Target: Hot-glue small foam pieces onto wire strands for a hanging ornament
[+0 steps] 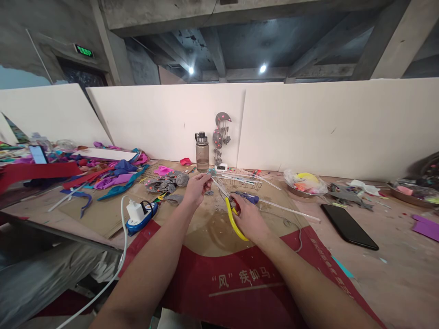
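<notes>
My right hand (pixel 245 214) grips yellow-handled scissors (pixel 233 221), whose blades point up and left toward my left hand. The fingers of my left hand (pixel 199 188) are pinched together near the blade tips; what they hold is too small to make out. Both hands are above a brown and red printed sheet (pixel 219 237) on the table. Just beyond them stand a clear grey bottle (pixel 202 153) and a small white digital clock (pixel 221 167). Grey felt pieces and a ball of grey yarn (pixel 182 179) lie left of my left hand.
A blue power strip (pixel 142 220) with a white plug and cable sits at left, near piled coloured fabric (pixel 120 176). At right are a black phone (pixel 349 226) and a bowl in plastic (pixel 304 185). A grey moon-shaped hanging ornament (pixel 222 119) is against the white board.
</notes>
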Demonstrator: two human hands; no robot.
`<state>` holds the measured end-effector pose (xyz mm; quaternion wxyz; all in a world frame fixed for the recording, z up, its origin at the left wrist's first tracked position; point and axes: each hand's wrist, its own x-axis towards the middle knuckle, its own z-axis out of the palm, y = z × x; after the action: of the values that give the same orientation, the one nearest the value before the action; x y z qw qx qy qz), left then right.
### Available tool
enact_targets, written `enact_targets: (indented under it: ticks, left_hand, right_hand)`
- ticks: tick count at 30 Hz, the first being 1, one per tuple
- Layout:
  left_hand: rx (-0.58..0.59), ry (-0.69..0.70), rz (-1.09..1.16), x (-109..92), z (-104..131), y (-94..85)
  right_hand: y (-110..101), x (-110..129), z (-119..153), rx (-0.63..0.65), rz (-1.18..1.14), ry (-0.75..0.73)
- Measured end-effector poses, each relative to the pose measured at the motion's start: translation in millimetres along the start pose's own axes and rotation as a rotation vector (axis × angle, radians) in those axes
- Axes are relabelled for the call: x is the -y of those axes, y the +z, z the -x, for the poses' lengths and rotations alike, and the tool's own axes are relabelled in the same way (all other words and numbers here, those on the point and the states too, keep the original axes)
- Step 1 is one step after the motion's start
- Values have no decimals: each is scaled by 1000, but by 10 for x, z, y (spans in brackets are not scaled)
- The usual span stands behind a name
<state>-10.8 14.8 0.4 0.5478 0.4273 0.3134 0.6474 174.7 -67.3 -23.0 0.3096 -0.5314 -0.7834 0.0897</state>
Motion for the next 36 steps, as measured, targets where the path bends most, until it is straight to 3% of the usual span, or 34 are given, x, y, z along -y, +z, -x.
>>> enact_targets:
  ticks: [21,36]
  left_hand:
    - [51,37,-91,63,52,112]
    - [17,57,0,-16,84,120]
  right_hand:
    - [1,71,9,-21,324,104]
    - [-23,81,25,-47,437,90]
